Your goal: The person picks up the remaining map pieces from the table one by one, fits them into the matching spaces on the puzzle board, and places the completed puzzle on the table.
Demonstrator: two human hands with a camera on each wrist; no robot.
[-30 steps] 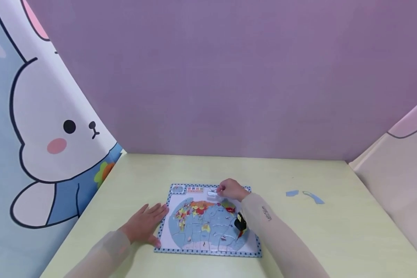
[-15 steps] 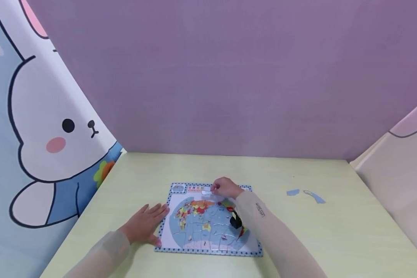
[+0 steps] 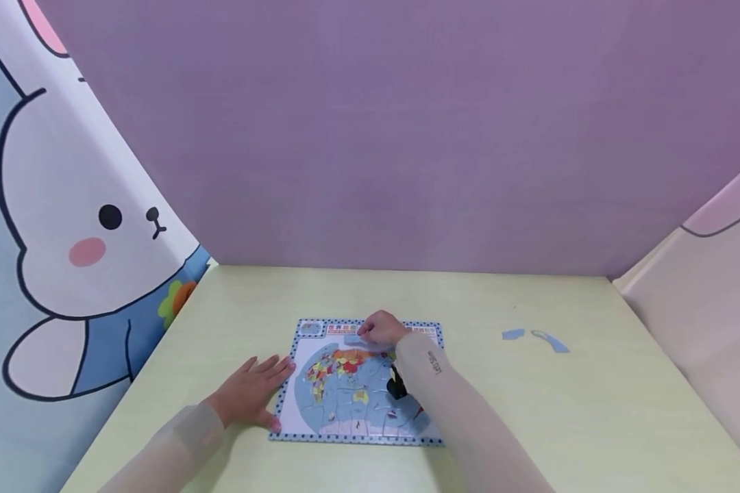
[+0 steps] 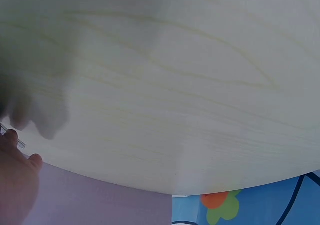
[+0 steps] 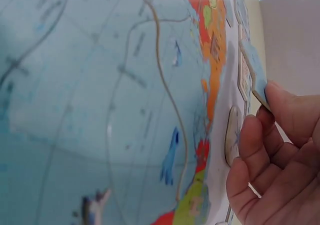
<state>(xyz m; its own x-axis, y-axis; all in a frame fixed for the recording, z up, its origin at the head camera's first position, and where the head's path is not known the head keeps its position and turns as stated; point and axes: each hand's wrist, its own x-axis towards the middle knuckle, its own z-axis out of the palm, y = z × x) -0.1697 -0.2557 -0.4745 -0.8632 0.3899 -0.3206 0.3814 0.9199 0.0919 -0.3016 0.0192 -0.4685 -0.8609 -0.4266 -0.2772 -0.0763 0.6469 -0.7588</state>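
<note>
A world map jigsaw puzzle (image 3: 354, 437) with a dotted blue border lies on the table. Across its upper part reaches my right hand (image 3: 384, 329), pinching a light blue puzzle piece (image 5: 254, 70) between thumb and fingertips. In the head view that piece overlaps the white strip above the map, below the printed title. My left hand (image 3: 251, 390) is spread with fingers extended, fingertips and thumb at the board's left edge. Only part of the left hand (image 4: 17, 185) enters the left wrist view, in the lower left corner. The right forearm hides the board's right side.
Two loose blue puzzle pieces lie right of the board, one short (image 3: 513, 334) and one long and curved (image 3: 551, 341). The pale wooden table (image 3: 592, 411) meets a purple wall (image 3: 407, 137) behind. A rabbit-print cloth (image 3: 68, 205) hangs at the left.
My right hand has moved left along the top of the board, still pinching the puzzle piece. The left hand keeps its place at the board's edge. The head view has shifted slightly.
</note>
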